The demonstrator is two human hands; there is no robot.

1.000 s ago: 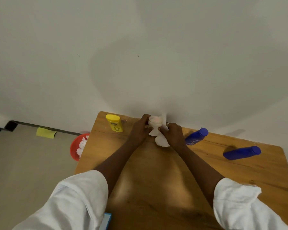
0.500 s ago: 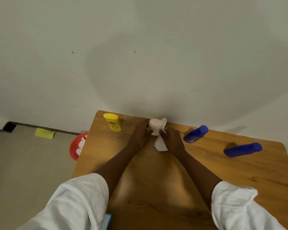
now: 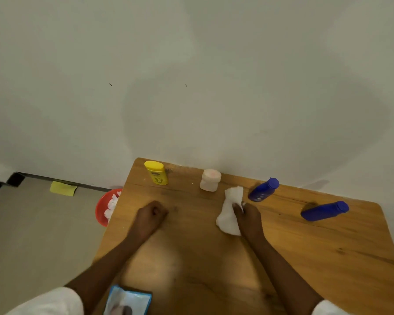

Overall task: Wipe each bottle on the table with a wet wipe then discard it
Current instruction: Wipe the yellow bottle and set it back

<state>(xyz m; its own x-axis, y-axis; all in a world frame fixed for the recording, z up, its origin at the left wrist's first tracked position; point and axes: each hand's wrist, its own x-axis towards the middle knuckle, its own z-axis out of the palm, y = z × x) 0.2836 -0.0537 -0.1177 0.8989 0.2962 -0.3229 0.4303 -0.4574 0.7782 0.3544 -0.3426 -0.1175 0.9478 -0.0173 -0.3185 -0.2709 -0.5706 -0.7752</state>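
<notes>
The right hand (image 3: 248,215) grips the wet wipe (image 3: 229,210); the left hand (image 3: 151,214) is a closed, empty fist. Just beyond the wipe stands a tilted blue bottle (image 3: 263,189), which a careless reach may knock over.

A person seen from above, with both forearms bare from elbow to hand. White sleeves are pushed or rolled up near the elbows: the left sleeve (image 3: 48,302) shows as loose, softly creased fabric, while only a small patch of the right sleeve (image 3: 325,308) is visible. Both hands appear bare, though too blurred to be sure.
</notes>
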